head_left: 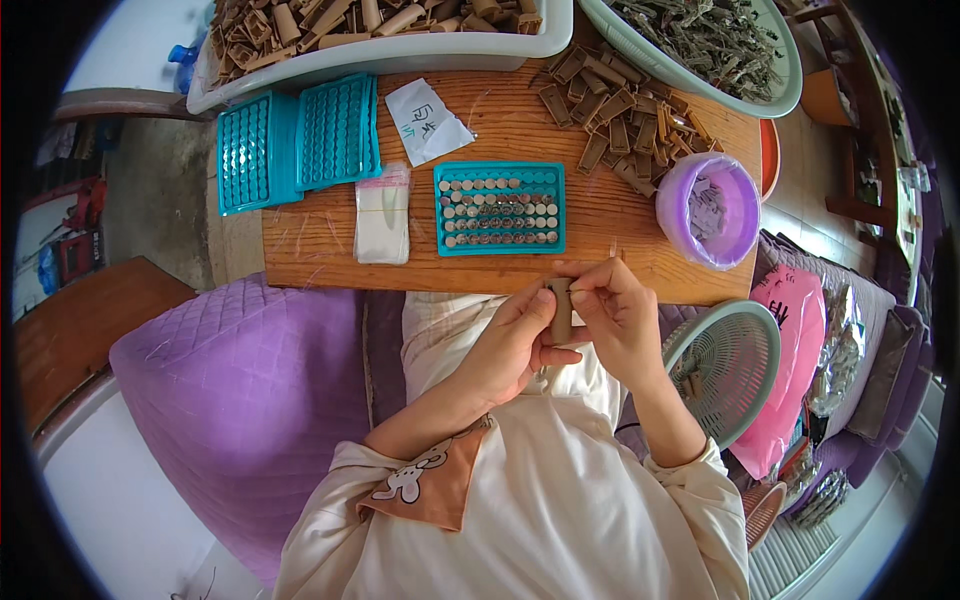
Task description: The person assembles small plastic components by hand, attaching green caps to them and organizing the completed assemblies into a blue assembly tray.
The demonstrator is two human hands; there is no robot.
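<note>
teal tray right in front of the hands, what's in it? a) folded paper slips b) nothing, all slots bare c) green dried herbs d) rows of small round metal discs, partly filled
d: the teal tray on the wooden table holds rows of small round metal discs, with some slots at its edges bare, just beyond the left hand and right hand holding a brown block.

- Clear plastic bag [383, 212], flat and rectangular, on the table left of centre.
- White paper slip [426, 121] with handwriting, upper centre.
- Pink bag [792, 360], right edge.
</note>
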